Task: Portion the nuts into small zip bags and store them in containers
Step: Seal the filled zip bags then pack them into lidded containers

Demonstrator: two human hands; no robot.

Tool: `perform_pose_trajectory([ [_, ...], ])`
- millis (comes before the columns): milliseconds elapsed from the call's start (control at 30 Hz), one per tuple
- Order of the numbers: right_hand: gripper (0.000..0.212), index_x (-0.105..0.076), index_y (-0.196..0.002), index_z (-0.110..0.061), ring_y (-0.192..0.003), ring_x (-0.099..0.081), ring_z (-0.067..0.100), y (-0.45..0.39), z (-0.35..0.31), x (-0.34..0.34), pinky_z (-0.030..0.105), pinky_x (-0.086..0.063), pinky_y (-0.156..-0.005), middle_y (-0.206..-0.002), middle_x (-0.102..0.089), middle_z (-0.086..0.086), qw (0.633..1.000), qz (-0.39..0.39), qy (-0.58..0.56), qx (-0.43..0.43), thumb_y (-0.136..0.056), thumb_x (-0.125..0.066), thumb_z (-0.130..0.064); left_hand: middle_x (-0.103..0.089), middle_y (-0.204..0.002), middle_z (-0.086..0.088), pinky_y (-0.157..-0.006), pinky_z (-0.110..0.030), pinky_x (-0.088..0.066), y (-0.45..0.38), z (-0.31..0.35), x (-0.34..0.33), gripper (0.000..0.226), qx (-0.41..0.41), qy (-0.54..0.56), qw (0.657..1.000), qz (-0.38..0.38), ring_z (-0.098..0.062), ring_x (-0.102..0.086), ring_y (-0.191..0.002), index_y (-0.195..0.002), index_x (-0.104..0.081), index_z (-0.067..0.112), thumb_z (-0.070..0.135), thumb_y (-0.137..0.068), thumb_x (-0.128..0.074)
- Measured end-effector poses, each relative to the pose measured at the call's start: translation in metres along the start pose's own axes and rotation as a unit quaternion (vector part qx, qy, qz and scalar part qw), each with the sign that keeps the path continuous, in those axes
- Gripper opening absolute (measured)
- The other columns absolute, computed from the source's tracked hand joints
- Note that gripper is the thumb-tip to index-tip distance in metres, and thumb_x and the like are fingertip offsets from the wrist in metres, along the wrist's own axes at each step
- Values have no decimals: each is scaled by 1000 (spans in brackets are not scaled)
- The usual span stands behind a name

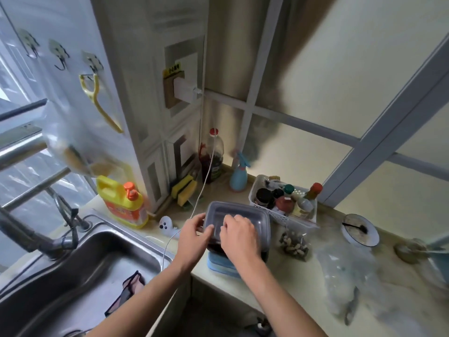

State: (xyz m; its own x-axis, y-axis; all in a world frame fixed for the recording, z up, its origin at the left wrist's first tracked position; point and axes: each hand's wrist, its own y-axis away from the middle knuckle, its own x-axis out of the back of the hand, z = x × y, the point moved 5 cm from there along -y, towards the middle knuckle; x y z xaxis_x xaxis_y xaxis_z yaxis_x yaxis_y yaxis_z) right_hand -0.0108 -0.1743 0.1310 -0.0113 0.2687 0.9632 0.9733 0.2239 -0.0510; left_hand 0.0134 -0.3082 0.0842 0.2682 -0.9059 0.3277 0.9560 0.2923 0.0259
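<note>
- Grey translucent plastic, thin and a bit springy: that is the rectangular lid point(237, 216) under your hands, sitting on a dark rectangular food container point(264, 249), which rests on a pale blue box point(222, 265) at the counter's front edge.
- Your left hand point(194, 235) pinches the lid's near-left corner, thumb on top.
- Your right hand point(239, 237) lies on the lid with fingers curled; whether it grips the rim or only presses, I cannot tell.
- Expect the lid to flex, so work round the rim corner by corner; the stack is light and may slide.
- At three o'clock from the container, just beside it, stands the small clear zip bag of nuts point(294, 244): soft, lumpy, best taken by its top seal.
</note>
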Motion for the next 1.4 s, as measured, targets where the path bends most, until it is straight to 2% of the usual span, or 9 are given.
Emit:
perform_pose_trajectory([
  [67,9,-64,-101,-19,-104,-59,26,-1,22,0,40,-49,-88,-106,-63,3,995,49,-82,-35,-93,-61,-19,-59,-103,17,-82,-20,-47,-9,5,-3,37,4,-54,999,7,-3,-58,-99,-120,-63,19,12,-84,-65],
  [167,29,-65,-109,-11,-108,-56,33,0,68,-1,45,-50,-94,-110,-59,10,976,143,-122,-114,-83,-76,-19,-49,-125,-3,-100,-31,-40,-22,9,-15,63,-14,-180,984,1,-24,-46,-121,-139,-50,9,18,-78,-67],
  [300,52,-62,-130,-3,-127,-50,37,-17,113,-1,41,-39,-109,-130,-55,18,958,104,-189,-188,-86,-78,-26,-40,-143,-11,-111,-37,-33,-42,18,-38,81,-12,-208,977,-35,-30,-37,-135,-149,-38,4,37,-83,-72],
  [367,53,-61,-133,-6,-126,-50,34,-27,126,0,39,-38,-108,-129,-56,17,956,87,-195,-201,-88,-76,-31,-45,-136,-14,-110,-37,-34,-51,17,-41,70,26,-171,985,-16,-32,-40,-132,-141,-46,3,36,-85,-72],
  [500,29,-67,-118,-11,-113,-56,31,-37,125,-10,36,-44,-97,-117,-61,12,950,73,-235,-192,-97,-64,-30,-53,-121,-16,-101,-36,-37,-54,9,-41,48,4,-167,985,51,-33,-48,-118,-125,-57,4,27,-86,-74],
  [767,16,-61,-103,-3,-91,-62,37,-33,103,-27,44,-55,-76,-97,-62,18,957,206,-124,-160,-96,-61,-17,-50,-110,-15,-89,-40,-44,-48,14,-47,42,-27,-217,971,94,-32,-46,-103,-121,-56,6,24,-87,-74],
  [900,24,-63,-108,-1,-94,-63,34,-30,99,-24,42,-56,-80,-102,-62,17,963,213,-67,-150,-95,-61,-21,-47,-102,-6,-82,-39,-46,-41,18,-48,30,-57,-218,968,115,-24,-43,-93,-111,-54,14,21,-88,-73],
  [1133,28,-61,-113,-3,-98,-59,31,-29,98,-22,42,-55,-83,-108,-56,13,959,220,-78,-160,-94,-57,-24,-50,-112,-8,-86,-41,-47,-45,17,-52,43,-68,-264,956,108,-27,-45,-99,-125,-54,12,27,-89,-72],
  [1400,24,-59,-98,-10,-89,-51,27,-31,102,-13,38,-49,-78,-100,-49,9,962,229,-44,-141,-92,-66,-33,-55,-112,-12,-96,-42,-39,-59,11,-51,40,-28,-255,964,74,-35,-49,-102,-119,-58,8,26,-87,-72],
])
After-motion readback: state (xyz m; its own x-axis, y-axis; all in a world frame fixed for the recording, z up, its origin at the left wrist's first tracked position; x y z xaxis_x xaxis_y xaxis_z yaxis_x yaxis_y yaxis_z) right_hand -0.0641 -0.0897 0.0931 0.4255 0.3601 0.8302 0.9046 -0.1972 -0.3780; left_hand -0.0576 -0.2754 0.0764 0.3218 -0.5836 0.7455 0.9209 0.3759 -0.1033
